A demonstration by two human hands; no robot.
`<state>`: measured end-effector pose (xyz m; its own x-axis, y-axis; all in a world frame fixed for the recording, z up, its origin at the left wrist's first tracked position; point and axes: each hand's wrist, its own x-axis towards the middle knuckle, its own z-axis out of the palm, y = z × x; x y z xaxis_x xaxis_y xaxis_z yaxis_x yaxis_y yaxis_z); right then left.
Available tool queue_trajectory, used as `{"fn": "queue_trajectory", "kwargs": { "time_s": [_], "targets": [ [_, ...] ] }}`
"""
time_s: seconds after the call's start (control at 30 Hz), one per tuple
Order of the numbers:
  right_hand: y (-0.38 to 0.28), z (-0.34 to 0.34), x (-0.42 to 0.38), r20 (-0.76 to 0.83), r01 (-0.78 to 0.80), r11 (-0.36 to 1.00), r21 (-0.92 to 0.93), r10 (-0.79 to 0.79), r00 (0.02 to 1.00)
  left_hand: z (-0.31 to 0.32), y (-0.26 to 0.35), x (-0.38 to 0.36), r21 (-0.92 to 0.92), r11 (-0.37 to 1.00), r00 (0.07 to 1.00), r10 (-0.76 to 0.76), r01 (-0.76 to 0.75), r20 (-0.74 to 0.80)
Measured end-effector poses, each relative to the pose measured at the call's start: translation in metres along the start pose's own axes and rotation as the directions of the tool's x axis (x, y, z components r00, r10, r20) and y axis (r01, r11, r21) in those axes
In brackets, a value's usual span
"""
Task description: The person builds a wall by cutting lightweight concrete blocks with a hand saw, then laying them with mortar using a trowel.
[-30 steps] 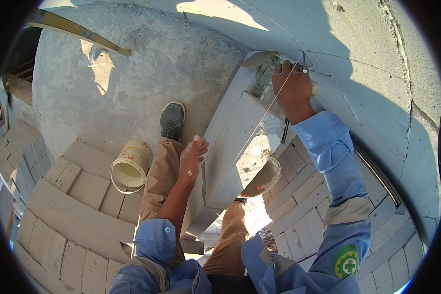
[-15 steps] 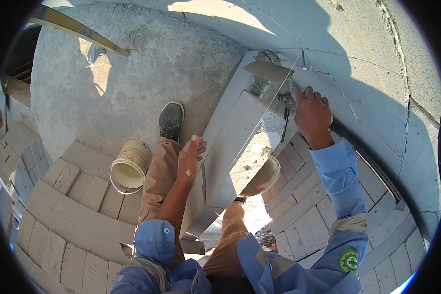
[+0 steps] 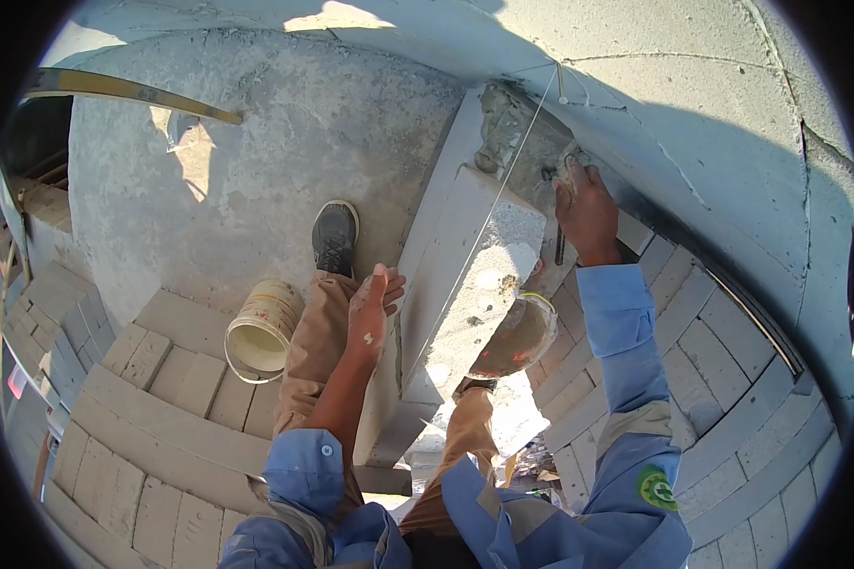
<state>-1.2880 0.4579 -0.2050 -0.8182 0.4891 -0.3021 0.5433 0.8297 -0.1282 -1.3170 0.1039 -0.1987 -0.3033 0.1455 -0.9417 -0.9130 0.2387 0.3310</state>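
My left hand (image 3: 374,302) is held over my leg beside the low block wall (image 3: 443,228), fingers stretched out and nothing in them. My right hand (image 3: 590,213) is closed at the far end of that wall. It grips a trowel, whose blade showed a moment ago and is now mostly hidden by the hand and the angle. Wet grey mortar (image 3: 508,119) lies spread on the wall's far end, left of this hand. Beneath the hand, a dark thin tool like a hammer (image 3: 560,245) is partly covered. A taut white string (image 3: 503,185) runs along the wall.
Left of my leg a dirty white bucket (image 3: 264,330) lies tilted. A round mortar bowl (image 3: 517,337) sits right of the wall. Stacked blocks (image 3: 176,375) are on the left, with more blocks (image 3: 702,370) on the right. A tall wall (image 3: 693,142) rises beyond.
My right hand has drawn back slightly with the trowel, and its blade has swung off the mortar, uncovering it. My left hand stays in place. The view has shifted a little.
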Motion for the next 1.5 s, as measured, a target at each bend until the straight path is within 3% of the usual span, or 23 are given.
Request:
{"fn": "queue_trajectory", "kwargs": {
  "time_s": [0.3, 0.53, 0.63, 0.7, 0.73, 0.8, 0.93, 1.2, 1.43, 1.5],
  "targets": [
    [0.005, 0.026, -0.013, -0.146, 0.085, 0.994, 0.065, -0.075, 0.987, 0.000, 0.002, -0.001, -0.015, 1.000, 1.000, -0.010, 0.010, -0.004],
    [-0.013, 0.013, -0.016, -0.169, 0.038, 0.982, 0.183, -0.007, 0.986, -0.001, -0.001, 0.001, -0.024, 1.000, 1.000, -0.017, 0.017, 0.009],
    [-0.019, 0.000, -0.012, -0.211, 0.124, 0.990, 0.068, -0.107, 0.972, 0.002, 0.004, -0.001, -0.030, 0.999, 1.000, -0.017, 0.017, -0.001],
    [-0.024, -0.011, -0.008, -0.050, 0.266, 0.960, -0.088, -0.271, 0.961, 0.004, 0.007, -0.002, 0.006, 1.000, 1.000, -0.022, 0.022, -0.014],
    [-0.029, -0.017, -0.007, -0.050, 0.264, 0.960, -0.090, -0.269, 0.962, 0.004, 0.008, -0.002, 0.005, 1.000, 1.000, -0.022, 0.022, -0.011],
    [-0.045, -0.027, -0.006, 0.127, 0.257, 0.952, -0.168, -0.238, 0.963, 0.005, 0.009, -0.003, 0.000, 1.000, 1.000, -0.020, 0.020, -0.011],
    [-0.044, -0.022, 0.000, 0.149, 0.235, 0.945, -0.226, -0.205, 0.967, 0.005, 0.014, -0.005, 0.011, 1.000, 1.000, -0.017, 0.017, -0.007],
    [-0.037, -0.027, -0.001, -0.015, 0.061, 0.990, -0.124, -0.063, 0.998, 0.005, 0.019, -0.006, -0.023, 0.999, 0.999, -0.034, 0.034, -0.017],
    [-0.023, -0.018, -0.021, -0.052, 0.013, 0.994, 0.108, -0.008, 0.999, -0.001, 0.021, -0.008, -0.050, 0.998, 0.999, -0.034, 0.032, -0.034],
    [-0.016, -0.018, -0.029, -0.139, 0.037, 0.992, 0.123, -0.020, 0.990, 0.003, 0.026, -0.007, -0.008, 1.000, 1.000, 0.009, -0.009, -0.012]
  ]
}}
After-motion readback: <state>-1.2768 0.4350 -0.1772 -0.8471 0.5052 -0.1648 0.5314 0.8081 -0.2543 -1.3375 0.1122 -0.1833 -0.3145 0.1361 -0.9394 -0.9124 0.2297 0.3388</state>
